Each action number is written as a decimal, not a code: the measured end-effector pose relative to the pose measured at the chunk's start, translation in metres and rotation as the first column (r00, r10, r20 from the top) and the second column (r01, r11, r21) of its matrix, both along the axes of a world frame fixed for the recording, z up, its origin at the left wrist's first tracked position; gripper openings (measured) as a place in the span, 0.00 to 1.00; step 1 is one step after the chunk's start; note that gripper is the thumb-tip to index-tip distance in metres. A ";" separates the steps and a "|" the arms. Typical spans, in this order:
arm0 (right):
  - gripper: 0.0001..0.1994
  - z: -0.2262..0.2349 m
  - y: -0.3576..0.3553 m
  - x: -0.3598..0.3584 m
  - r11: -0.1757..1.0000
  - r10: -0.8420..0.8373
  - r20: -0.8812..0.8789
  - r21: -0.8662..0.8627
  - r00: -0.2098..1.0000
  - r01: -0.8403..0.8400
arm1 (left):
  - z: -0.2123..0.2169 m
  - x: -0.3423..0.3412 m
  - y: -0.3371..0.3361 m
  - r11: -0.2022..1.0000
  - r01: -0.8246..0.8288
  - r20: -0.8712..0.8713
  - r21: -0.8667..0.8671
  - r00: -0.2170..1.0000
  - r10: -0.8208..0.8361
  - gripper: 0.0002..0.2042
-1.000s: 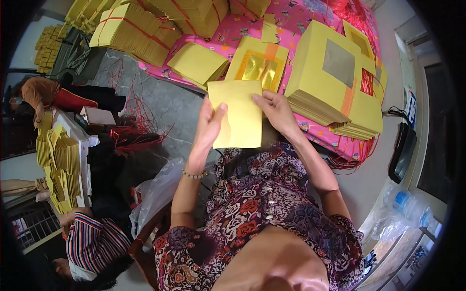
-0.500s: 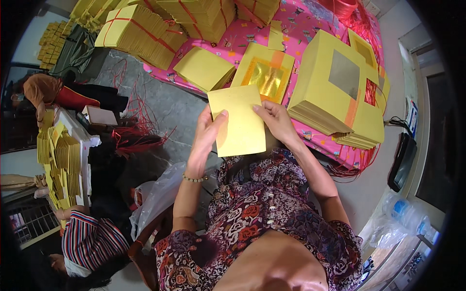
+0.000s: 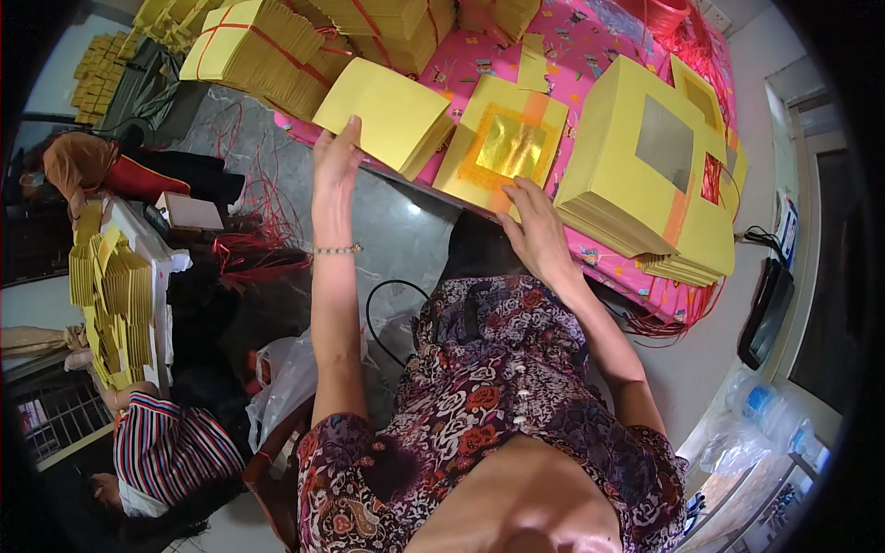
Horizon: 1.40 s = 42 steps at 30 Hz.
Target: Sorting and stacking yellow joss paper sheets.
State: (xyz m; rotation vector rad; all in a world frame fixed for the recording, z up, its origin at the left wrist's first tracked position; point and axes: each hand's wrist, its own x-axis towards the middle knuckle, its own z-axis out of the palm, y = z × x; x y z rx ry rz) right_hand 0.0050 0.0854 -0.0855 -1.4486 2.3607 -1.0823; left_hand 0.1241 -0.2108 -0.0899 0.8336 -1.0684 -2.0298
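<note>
My left hand (image 3: 338,164) is at the near left corner of the folded yellow paper (image 3: 387,111), thumb on its top face and fingers at its edge. This paper lies over a small folded pile on the bed's near edge. My right hand (image 3: 537,226), fingers extended, rests its fingertips at the lower right edge of a yellow sheet with a gold foil square (image 3: 510,143) and an orange printed border. To the right stands a thick stack of yellow sheets with a silver square (image 3: 664,143).
The pink patterned cover (image 3: 479,57) lies under the papers. Red-tied yellow bundles (image 3: 249,46) stand at the back left, and red strips (image 3: 705,64) at the far right. At left, two people sit by a table with yellow paper stacks (image 3: 124,295). A clear plastic bag (image 3: 286,378) is below.
The folded yellow paper that both hands held before my body is now on the pile at left. My left hand moved up and left; my right hand let go and shifted to the foil sheet.
</note>
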 end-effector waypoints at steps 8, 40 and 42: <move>0.24 -0.013 0.002 0.002 0.992 0.048 -0.165 0.125 0.985 -0.027 | -0.040 -0.008 -0.008 0.998 -0.018 0.143 0.056 0.990 0.010 0.12; 0.06 -0.009 -0.010 -0.011 0.995 0.004 -0.135 0.102 0.991 0.010 | 0.001 -0.009 0.095 0.174 0.520 0.518 -0.836 0.853 -0.063 0.12; 0.07 -0.007 -0.011 -0.011 0.985 -0.006 -0.094 0.169 0.996 0.022 | -0.005 -0.011 0.107 0.027 0.562 0.555 -0.827 0.823 -0.125 0.13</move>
